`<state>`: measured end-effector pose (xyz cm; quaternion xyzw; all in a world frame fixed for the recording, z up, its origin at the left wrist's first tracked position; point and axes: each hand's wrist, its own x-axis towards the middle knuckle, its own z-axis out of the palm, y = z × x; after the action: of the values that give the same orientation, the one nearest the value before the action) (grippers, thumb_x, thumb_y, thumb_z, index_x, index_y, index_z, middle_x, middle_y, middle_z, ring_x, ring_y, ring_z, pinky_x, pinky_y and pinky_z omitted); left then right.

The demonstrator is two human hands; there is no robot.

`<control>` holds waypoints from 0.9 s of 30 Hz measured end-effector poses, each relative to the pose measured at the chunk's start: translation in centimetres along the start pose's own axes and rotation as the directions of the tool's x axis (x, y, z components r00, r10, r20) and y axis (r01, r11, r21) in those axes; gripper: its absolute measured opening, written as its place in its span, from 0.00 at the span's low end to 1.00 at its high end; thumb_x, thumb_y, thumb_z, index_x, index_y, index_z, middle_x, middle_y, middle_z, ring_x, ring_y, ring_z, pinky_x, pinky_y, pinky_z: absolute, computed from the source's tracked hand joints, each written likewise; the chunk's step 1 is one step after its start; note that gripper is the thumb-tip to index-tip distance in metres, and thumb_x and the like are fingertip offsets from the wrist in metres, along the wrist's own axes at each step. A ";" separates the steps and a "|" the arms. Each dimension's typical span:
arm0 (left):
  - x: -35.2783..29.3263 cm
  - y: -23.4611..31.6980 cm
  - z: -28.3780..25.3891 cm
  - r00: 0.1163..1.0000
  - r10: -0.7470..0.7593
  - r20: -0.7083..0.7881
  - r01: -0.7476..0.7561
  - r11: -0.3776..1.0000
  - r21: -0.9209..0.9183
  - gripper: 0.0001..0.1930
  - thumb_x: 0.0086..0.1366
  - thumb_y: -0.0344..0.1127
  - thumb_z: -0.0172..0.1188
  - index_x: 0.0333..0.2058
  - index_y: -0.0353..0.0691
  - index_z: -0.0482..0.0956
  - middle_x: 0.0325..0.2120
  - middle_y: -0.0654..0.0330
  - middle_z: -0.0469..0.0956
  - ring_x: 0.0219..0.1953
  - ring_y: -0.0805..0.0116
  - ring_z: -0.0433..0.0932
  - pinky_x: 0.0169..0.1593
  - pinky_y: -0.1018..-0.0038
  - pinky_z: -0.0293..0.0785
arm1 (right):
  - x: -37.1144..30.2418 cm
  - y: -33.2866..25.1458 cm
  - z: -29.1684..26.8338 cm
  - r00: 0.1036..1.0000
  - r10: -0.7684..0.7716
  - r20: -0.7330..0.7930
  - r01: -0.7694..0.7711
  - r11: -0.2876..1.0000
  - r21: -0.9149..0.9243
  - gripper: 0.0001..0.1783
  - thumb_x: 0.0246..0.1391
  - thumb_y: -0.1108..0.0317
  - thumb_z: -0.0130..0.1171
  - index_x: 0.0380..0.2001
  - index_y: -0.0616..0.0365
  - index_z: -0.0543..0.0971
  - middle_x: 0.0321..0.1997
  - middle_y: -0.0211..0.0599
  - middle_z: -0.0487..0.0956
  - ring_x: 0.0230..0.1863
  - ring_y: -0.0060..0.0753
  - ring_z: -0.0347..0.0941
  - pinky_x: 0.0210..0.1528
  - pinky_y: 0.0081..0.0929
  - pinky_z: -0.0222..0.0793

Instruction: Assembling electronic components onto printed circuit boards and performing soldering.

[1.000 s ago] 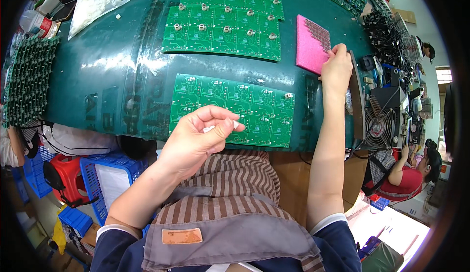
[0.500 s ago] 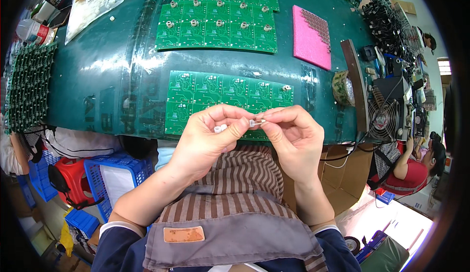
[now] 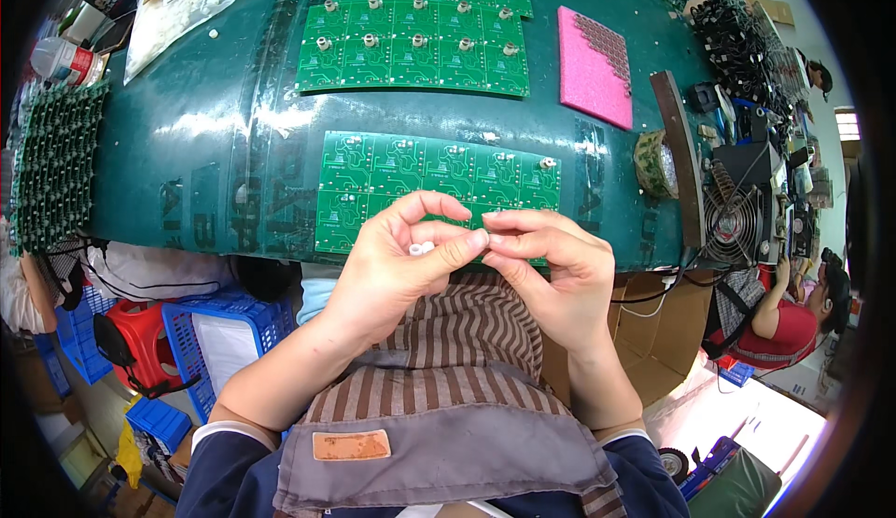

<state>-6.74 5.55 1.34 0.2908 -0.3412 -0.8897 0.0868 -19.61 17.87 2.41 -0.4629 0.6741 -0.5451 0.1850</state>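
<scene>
Several small white plastic spacers (image 3: 420, 248) sit in the curled fingers of my left hand (image 3: 387, 252); its thumb tip meets the fingertips of my right hand (image 3: 555, 266). Pinched there is a small part with thin metal leads, now almost wholly covered by the fingertips. Under and beyond both hands lies a green circuit board panel (image 3: 397, 177). One small upright component (image 3: 547, 163) stands at its far right corner. Farther off, larger green panels (image 3: 397, 61) carry rows of similar upright components.
A pink foam block (image 3: 583, 79) holding rows of small metal parts lies right of the panels. Nearby are a tape roll (image 3: 653, 165), a brown bar (image 3: 679, 159) and a fan (image 3: 730, 227). Stacked boards (image 3: 56, 163) and a bag of white pieces (image 3: 187, 5) are left.
The part's leads and the white spacer, seen between my hands before, are now hidden by closed-in fingertips. My left index finger has lifted away from the pinch.
</scene>
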 end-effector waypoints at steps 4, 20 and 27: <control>-0.2 -0.3 -0.3 0.996 -0.068 0.060 0.073 0.993 -0.088 0.10 0.61 0.33 0.62 0.39 0.38 0.72 0.28 0.63 0.79 0.19 0.86 0.62 0.22 0.87 0.57 | 0.2 0.7 -0.1 1.000 -0.003 0.030 0.001 0.996 0.089 0.08 0.42 0.83 0.65 0.28 0.62 0.81 0.33 0.40 0.82 0.35 0.33 0.79 0.37 0.24 0.75; 0.1 -1.6 -1.7 0.994 0.020 0.104 -0.002 0.986 -0.168 0.09 0.71 0.34 0.45 0.44 0.39 0.70 0.48 0.48 0.73 0.36 0.74 0.74 0.42 0.77 0.70 | 6.2 2.9 -1.2 0.995 0.098 0.025 -0.075 0.881 -0.468 0.04 0.47 0.78 0.60 0.29 0.64 0.78 0.28 0.45 0.80 0.30 0.38 0.79 0.34 0.29 0.73; 0.3 -1.5 -1.8 0.998 -0.009 0.056 0.015 0.993 -0.115 0.11 0.72 0.38 0.43 0.44 0.39 0.70 0.44 0.48 0.76 0.26 0.78 0.68 0.32 0.82 0.67 | 6.3 2.6 -1.3 0.992 0.119 0.039 -0.087 0.878 -0.471 0.04 0.46 0.77 0.60 0.28 0.65 0.78 0.28 0.45 0.80 0.31 0.38 0.79 0.35 0.29 0.74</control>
<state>-5.92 5.57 -0.89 0.2624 -0.2898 -0.9161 0.0885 -24.84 13.30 2.08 -0.4751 0.8028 -0.3401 0.1191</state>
